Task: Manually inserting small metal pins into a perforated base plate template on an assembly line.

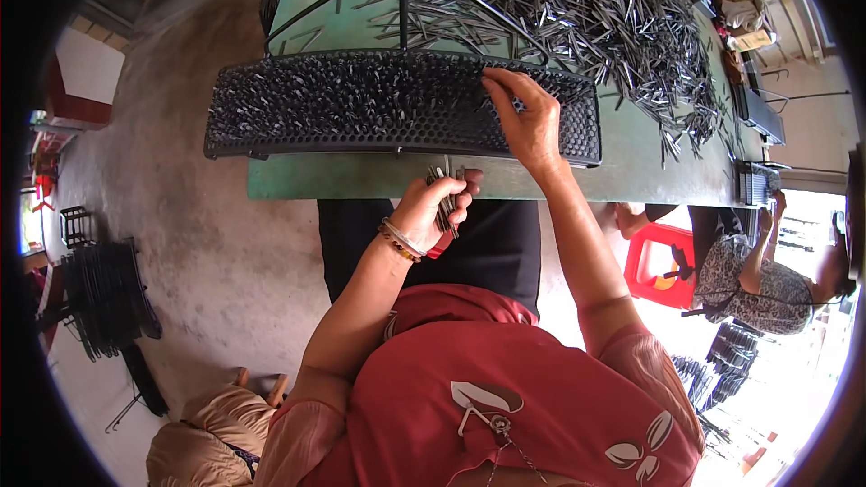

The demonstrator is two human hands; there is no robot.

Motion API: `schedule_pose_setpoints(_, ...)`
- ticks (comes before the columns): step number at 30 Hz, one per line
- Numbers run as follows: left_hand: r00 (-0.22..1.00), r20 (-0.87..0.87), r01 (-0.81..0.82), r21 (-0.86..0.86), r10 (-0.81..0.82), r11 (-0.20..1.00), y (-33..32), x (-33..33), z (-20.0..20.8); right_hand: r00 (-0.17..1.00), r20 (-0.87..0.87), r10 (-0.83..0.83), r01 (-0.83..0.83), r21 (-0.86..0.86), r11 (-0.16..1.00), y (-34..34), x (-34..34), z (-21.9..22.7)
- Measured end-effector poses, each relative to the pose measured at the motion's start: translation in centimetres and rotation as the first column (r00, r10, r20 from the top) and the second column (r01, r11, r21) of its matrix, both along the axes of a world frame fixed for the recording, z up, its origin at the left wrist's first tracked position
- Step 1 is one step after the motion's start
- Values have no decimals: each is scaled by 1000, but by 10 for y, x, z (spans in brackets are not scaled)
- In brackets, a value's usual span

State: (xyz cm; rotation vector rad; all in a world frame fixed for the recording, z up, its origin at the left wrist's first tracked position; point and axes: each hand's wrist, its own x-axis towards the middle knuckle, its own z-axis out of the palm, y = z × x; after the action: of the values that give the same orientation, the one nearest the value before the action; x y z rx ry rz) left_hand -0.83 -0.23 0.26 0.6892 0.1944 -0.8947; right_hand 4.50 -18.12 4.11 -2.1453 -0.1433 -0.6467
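A long black rack [578, 133] with a honeycomb of small holes lies across the table in front of me. Thin dark strips [298, 99] stand in the holes over its left and middle parts, while many holes toward the right show bare. Below the rack's front edge, my left hand [424, 209] is closed around a bunch of thin dark strips [446, 207]. Over the right part of the rack, my right hand [530, 117] has thumb and forefinger pinched together at the strips near the far edge. What lies between those fingertips is too small to make out.
A big heap of loose dark strips [595, 13] covers the far right of the green table [298, 179]. A black metal frame [403, 0] rises behind the rack. At right, another person [758, 280] sits beside a red stool [642, 263]. Black racks [104, 293] stand at left.
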Motion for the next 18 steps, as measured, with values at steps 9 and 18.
schedule_pose_setpoints(9, 998, -51, 27, -6, -27, 1000, 7, -1, 8, 998, 63, -10, 17, -102, 995, 1, 0, -9)
schedule_pose_setpoints(18, 987, -67, 143, -81, -149, 986, 12, 0, 6, 990, 119, 74, -10, -471, 882, 1, -5, 5)
